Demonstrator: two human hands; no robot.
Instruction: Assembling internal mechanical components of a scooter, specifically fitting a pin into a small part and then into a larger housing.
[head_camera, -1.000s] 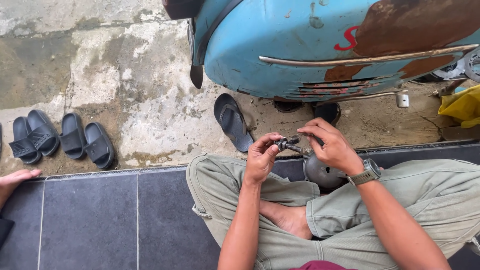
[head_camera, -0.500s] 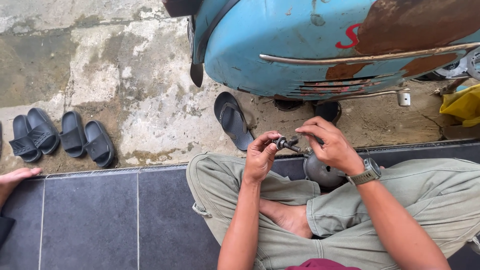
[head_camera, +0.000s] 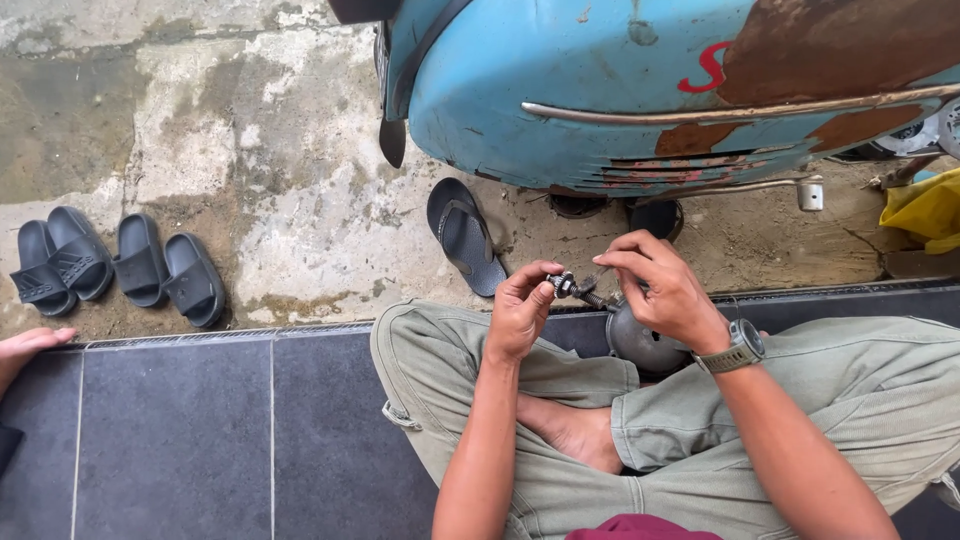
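Stained, cracked concrete ground (head_camera: 200, 130) beyond dark floor tiles (head_camera: 180, 440), under flat daylight.

A small dark metal bolt (head_camera: 573, 290) sits just right of the frame's middle, tilted. A round grey metal part (head_camera: 640, 345) lies just below it.

The small threaded part (head_camera: 575, 289) at frame centre is too small to identify. The right hand (head_camera: 660, 290) hides most of the grey round housing (head_camera: 640, 345). Another person's hand (head_camera: 25, 345) is cut off at the left edge.
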